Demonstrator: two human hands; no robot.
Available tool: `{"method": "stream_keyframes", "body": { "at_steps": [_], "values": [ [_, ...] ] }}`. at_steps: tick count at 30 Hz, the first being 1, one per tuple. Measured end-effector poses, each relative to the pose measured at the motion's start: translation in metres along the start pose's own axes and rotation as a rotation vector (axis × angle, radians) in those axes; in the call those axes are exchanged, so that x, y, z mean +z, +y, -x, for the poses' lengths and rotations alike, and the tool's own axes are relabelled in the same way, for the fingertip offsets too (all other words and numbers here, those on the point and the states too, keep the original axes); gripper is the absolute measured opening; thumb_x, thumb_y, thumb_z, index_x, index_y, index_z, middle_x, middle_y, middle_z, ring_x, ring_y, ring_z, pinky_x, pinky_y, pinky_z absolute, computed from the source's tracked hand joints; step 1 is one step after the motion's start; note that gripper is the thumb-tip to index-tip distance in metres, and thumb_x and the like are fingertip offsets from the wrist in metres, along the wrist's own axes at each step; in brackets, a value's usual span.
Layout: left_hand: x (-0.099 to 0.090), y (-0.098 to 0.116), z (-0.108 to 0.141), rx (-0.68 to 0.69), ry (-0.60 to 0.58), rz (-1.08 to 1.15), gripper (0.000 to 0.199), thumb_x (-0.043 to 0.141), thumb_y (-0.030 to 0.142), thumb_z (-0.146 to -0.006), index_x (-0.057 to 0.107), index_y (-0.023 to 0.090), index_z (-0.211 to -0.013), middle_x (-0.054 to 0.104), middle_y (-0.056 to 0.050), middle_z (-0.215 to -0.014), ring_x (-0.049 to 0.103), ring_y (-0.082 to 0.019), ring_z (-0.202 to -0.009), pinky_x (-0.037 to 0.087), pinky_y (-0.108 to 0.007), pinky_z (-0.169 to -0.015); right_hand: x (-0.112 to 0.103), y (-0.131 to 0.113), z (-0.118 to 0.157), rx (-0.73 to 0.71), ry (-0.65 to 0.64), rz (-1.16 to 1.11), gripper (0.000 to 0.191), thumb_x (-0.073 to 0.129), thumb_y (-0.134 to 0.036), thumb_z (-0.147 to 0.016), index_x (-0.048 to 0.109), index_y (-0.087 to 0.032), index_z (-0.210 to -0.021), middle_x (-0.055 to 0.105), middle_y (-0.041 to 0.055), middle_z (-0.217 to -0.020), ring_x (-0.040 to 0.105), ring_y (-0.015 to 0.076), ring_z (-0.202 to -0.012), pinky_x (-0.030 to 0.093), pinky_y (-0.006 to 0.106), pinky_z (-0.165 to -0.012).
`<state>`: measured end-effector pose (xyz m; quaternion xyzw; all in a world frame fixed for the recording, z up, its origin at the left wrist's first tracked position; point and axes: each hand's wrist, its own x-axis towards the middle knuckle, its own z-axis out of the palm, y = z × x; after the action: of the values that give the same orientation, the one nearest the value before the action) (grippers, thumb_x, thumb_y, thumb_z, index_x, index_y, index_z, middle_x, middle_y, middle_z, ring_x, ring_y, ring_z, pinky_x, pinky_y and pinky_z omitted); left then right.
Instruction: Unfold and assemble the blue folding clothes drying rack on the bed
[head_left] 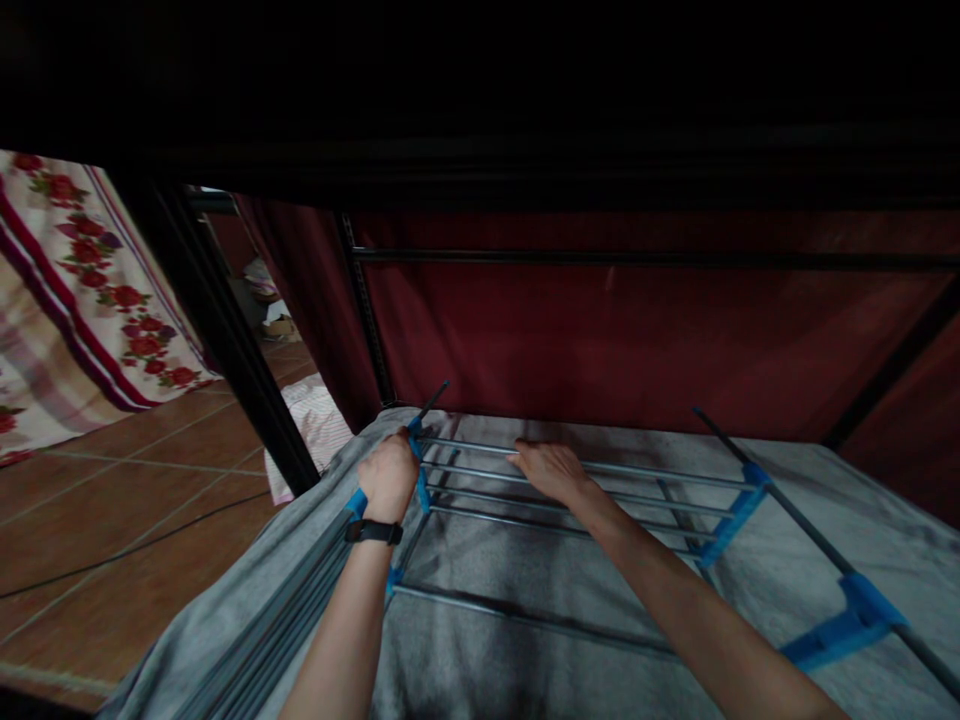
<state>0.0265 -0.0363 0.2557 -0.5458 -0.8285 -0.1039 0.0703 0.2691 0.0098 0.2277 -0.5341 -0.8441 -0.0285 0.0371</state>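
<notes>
A rack of grey metal rods [517,612] with blue plastic joints [731,525] lies across the bed, looking like a clothes drying rack. My left hand [390,475], a black watch on its wrist, is closed round the rack's left side by a blue joint. Further right, my right hand [550,470] has its fingers curled over the farthest crossbar; the fingertips are partly hidden. A bundle of grey tubes [262,620] runs beside my left forearm from another blue joint [358,502].
Grey bedding [457,660] lies under the rack. Black bed posts [225,340] and a dark overhead frame surround it, with a dark red curtain [637,350] behind. At left are a floral cloth [142,320], a tiled floor [150,480] and a thin cable [142,545].
</notes>
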Motion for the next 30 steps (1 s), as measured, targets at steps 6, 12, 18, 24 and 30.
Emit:
{"method": "stream_keyframes", "body": {
  "at_steps": [6, 12, 18, 24, 30],
  "values": [
    [0.005, -0.001, -0.001, 0.005, 0.024, -0.038, 0.043, 0.034, 0.024, -0.104, 0.064, 0.006, -0.129, 0.074, -0.023, -0.109, 0.073, -0.035, -0.104, 0.053, -0.04, -0.083, 0.016, 0.004, 0.001, -0.058, 0.126, 0.007, 0.042, 0.03, -0.046, -0.108, 0.066, -0.024, -0.117, 0.077, 0.0087, -0.113, 0.073, 0.022, -0.101, 0.05, 0.031, -0.079],
    [0.005, 0.002, 0.0, -0.017, 0.041, -0.069, 0.044, 0.032, 0.025, -0.105, 0.066, 0.004, -0.122, 0.074, -0.024, -0.108, 0.073, -0.035, -0.105, 0.052, -0.039, -0.082, 0.032, 0.001, 0.003, -0.01, 0.281, 0.063, 0.039, 0.034, -0.042, -0.108, 0.063, -0.02, -0.12, 0.073, 0.012, -0.115, 0.071, 0.0234, -0.101, 0.05, 0.032, -0.082],
    [0.0, 0.005, 0.002, -0.032, 0.005, -0.027, 0.041, 0.036, 0.023, -0.103, 0.066, 0.007, -0.126, 0.074, -0.023, -0.109, 0.073, -0.035, -0.106, 0.052, -0.038, -0.082, 0.032, 0.005, 0.001, -0.08, 0.253, 0.039, 0.036, 0.035, -0.042, -0.108, 0.065, -0.022, -0.114, 0.075, 0.0086, -0.106, 0.072, 0.0208, -0.099, 0.048, 0.028, -0.077],
    [0.005, 0.001, 0.0, -0.005, 0.019, 0.0, 0.043, 0.036, 0.022, -0.102, 0.063, 0.011, -0.133, 0.074, -0.022, -0.108, 0.073, -0.036, -0.103, 0.053, -0.041, -0.081, 0.033, 0.006, 0.001, -0.1, 0.226, 0.029, 0.037, 0.033, -0.042, -0.109, 0.064, -0.022, -0.114, 0.076, 0.0084, -0.107, 0.072, 0.0205, -0.101, 0.049, 0.028, -0.079],
    [0.002, 0.001, 0.001, -0.012, 0.021, -0.011, 0.043, 0.035, 0.022, -0.103, 0.064, 0.009, -0.131, 0.074, -0.023, -0.11, 0.073, -0.035, -0.104, 0.053, -0.041, -0.082, 0.033, 0.006, 0.0, -0.093, 0.222, 0.018, 0.039, 0.032, -0.043, -0.109, 0.064, -0.022, -0.114, 0.076, 0.0081, -0.108, 0.073, 0.0209, -0.1, 0.05, 0.028, -0.076]
  ]
}}
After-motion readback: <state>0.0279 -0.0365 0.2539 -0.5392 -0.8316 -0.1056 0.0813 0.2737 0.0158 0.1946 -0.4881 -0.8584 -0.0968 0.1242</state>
